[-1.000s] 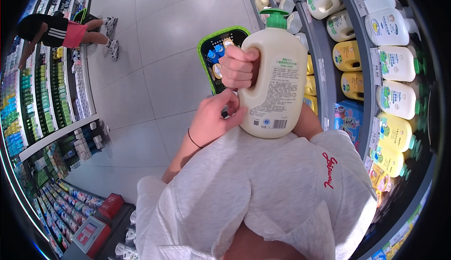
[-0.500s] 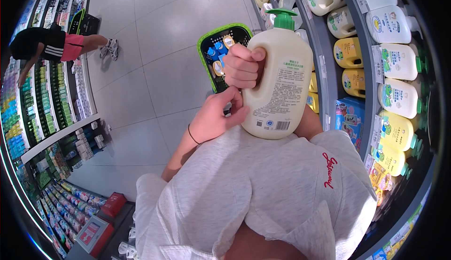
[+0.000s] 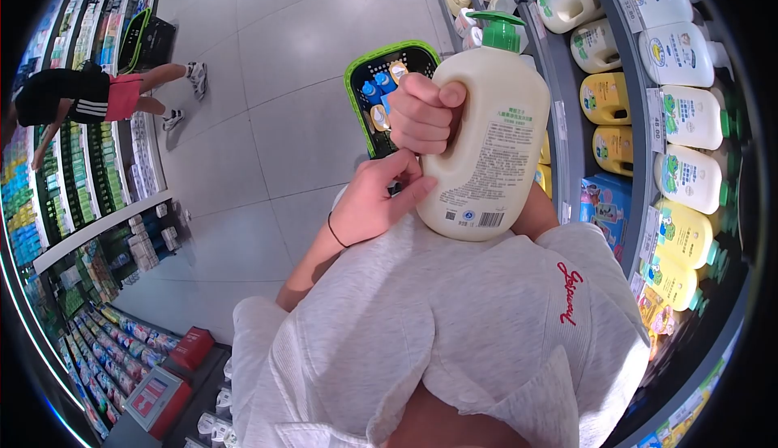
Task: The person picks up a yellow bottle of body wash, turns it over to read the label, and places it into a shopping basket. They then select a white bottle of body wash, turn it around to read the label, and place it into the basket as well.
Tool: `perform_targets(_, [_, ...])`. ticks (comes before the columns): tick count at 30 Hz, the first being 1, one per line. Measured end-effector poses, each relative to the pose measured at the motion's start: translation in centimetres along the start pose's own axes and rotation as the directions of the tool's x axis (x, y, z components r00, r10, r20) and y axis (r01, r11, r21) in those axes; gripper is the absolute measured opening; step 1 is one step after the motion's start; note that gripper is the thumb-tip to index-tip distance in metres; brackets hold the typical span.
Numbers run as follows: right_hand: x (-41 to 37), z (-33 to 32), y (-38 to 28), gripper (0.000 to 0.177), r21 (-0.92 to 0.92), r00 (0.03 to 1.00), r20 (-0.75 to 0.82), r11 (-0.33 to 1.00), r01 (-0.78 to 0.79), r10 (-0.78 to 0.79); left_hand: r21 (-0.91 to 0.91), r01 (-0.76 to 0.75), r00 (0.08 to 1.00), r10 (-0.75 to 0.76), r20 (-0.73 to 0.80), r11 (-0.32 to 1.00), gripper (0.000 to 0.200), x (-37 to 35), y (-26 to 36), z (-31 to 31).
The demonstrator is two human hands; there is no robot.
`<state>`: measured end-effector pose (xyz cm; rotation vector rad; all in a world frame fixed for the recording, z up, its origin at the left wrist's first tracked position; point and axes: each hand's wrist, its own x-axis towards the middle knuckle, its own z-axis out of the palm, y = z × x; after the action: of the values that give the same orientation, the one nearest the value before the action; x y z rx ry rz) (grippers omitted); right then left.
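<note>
A large cream pump bottle (image 3: 496,144) with a green pump top stands nearly upright before my chest, its printed back label and barcode facing me. My right hand (image 3: 425,114) is closed around the bottle's handle, its fingers wrapped through the opening. Its forearm passes behind the bottle. Just below that fist, my left hand (image 3: 379,197) has curled fingers and its thumb against the bottle's lower left side. Some of its fingertips are hidden. A dark hair tie circles the left wrist. Beyond my hands is a black shopping basket with a green rim (image 3: 354,108), holding blue-capped bottles (image 3: 377,85) and other items.
To the right, shelves hold white bottles (image 3: 689,116), yellow bottles (image 3: 685,233) and yellow jugs with handles (image 3: 606,100). A blue box (image 3: 606,205) sits lower. Across the tiled aisle (image 3: 275,67), a person (image 3: 81,98) leans toward stocked shelves beside another basket (image 3: 150,43).
The bottle and both hands appear slightly further right, with the bottle leaning a little more. The person across the aisle has moved their feet apart. My grip looks the same.
</note>
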<state>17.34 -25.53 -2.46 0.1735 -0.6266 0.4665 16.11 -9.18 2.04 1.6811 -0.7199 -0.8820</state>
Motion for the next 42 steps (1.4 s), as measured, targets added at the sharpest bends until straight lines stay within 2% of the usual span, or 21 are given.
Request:
perform_targets(2, [0.1, -0.4, 0.1, 0.033, 0.006, 1.000, 0.010, 1.000, 0.001, -0.001, 0.005, -0.006, 1.000, 0.006, -0.022, 1.000, 0.022, -0.1, 0.0, -0.2])
perform_targets(4, [0.2, -0.7, 0.2, 0.033, 0.010, 1.000, 0.019, 1.000, 0.003, -0.003, -0.031, 0.040, 0.999, -0.039, 0.037, 0.999, 0.016, -0.2, 0.4, -0.5])
perform_targets(11, [0.6, -1.5, 0.5, 0.032, 0.062, 0.999, 0.050, 0.998, -0.014, 0.011, -0.040, 0.050, 0.998, -0.048, 0.052, 0.998, 0.016, -0.5, 0.4, -0.9])
perform_targets(13, [0.6, -1.6, 0.5, 0.033, 0.102, 0.999, 0.039, 0.995, -0.003, -0.001, -0.123, 0.066, 0.997, -0.059, 0.059, 0.990, 0.017, -0.5, -0.1, -1.0])
perform_targets(17, [0.4, -1.6, 0.5, 0.032, 0.047, 0.999, 0.048, 0.999, -0.027, 0.024, -0.103, 0.084, 0.994, -0.075, 0.081, 0.991, 0.016, -0.5, -0.2, -0.9])
perform_targets(19, [0.2, -1.5, 0.5, 0.033, 0.052, 0.999, 0.034, 0.998, -0.021, 0.020, -0.006, 0.036, 0.997, -0.035, 0.068, 0.999, 0.016, -0.5, 0.0, -0.7])
perform_targets(20, [0.0, -1.5, 0.5, 0.033, 0.048, 1.000, 0.023, 0.999, -0.015, 0.014, -0.007, 0.036, 0.997, -0.036, 0.069, 0.999, 0.016, -0.5, 0.0, -0.7])
perform_targets(22, [-0.1, -1.4, 0.5, 0.034, 0.042, 1.000, 0.010, 0.999, -0.006, 0.005, -0.123, 0.106, 0.992, -0.096, 0.088, 0.987, 0.016, -0.4, 0.0, -0.6])
perform_targets(28, [-0.5, -1.0, 0.4, 0.034, 0.036, 1.000, -0.002, 0.999, -0.004, 0.004, -0.081, 0.072, 0.993, -0.064, 0.101, 0.994, 0.016, -0.2, 0.2, -0.6])
perform_targets(38, [-0.9, -1.1, 0.3, 0.031, 0.030, 1.000, -0.003, 0.999, -0.013, 0.013, -0.117, 0.094, 0.993, -0.085, 0.081, 0.989, 0.017, -0.3, 0.3, -0.1])
perform_targets(42, [-0.7, -1.3, 0.4, 0.031, 0.049, 0.999, 0.020, 0.998, -0.029, 0.028, -0.061, 0.047, 0.998, -0.044, 0.048, 0.997, 0.021, -0.5, 0.0, -0.1])
